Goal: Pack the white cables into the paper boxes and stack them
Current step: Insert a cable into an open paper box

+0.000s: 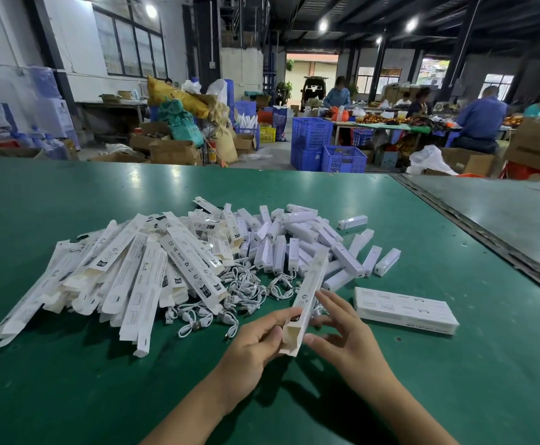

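Currently on view, largest item first, each placed against the held box (308, 293).

- Green table (69, 364): is carrying everything, its bare surface spreading out on every side of the held box.
- Heap of flat paper boxes (118, 277): is sprawling to the left of the held box and beyond it, the long sleeves lying criss-cross.
- Pile of short white blocks (294, 239): is sitting beyond the held box, its nearest pieces lying around the box's far end.
- Stack of packed boxes (403, 311): is lying flat to the right of the held box, near it but apart.
- White cables (246, 290): are lying loose in coiled bundles just left of the held box and behind its middle, some tucking under the heap.
- Held box: is hanging above the table. Its long axis is running away from the person and slightly rightward, with the open mouth at the near end.
- Left hand (252, 345): is gripping the near end, fingers curling round the left wall.
- Right hand (345, 335): is lying with straight, spread fingers against the right side of the held box, clasping nothing that I can make out.

Judgement: a cable is needed next, and the right hand is the free one. Most of the coils are lying across the box from it, on the left hand's side.
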The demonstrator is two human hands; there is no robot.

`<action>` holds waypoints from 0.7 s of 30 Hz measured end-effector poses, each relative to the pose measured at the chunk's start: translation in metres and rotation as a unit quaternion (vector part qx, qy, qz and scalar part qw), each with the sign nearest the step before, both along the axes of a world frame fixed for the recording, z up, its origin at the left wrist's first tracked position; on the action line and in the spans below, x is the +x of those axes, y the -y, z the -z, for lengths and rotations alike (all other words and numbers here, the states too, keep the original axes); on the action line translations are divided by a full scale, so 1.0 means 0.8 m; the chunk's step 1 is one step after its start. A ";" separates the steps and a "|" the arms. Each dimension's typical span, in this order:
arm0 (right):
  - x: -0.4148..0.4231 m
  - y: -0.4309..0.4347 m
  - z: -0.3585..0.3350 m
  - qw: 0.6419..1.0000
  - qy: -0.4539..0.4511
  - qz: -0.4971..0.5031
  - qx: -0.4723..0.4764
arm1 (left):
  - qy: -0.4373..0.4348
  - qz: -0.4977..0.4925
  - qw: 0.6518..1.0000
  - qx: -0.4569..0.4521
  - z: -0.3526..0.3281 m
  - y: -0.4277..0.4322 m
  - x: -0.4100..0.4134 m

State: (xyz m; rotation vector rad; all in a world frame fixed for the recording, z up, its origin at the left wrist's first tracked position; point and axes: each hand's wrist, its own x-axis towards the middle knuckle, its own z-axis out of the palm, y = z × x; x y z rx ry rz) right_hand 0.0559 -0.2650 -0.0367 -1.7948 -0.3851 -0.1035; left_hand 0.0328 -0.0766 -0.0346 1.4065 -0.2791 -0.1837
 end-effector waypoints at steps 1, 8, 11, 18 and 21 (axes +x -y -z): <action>-0.001 0.001 0.000 0.999 0.026 0.003 -0.026 | 0.008 -0.007 1.000 0.010 0.000 0.000 0.000; -0.004 0.002 0.000 0.996 0.061 -0.035 -0.052 | 0.040 -0.020 0.998 0.051 0.000 0.000 0.000; -0.005 0.002 0.000 0.997 0.055 -0.037 -0.025 | 0.024 0.007 1.000 0.012 0.003 -0.002 0.000; -0.006 0.000 0.001 0.997 0.066 -0.029 -0.031 | 0.100 -0.036 0.986 0.128 0.014 -0.001 0.007; -0.005 0.000 0.004 0.995 0.084 -0.018 -0.047 | 0.114 -0.049 0.979 0.165 0.019 -0.003 0.008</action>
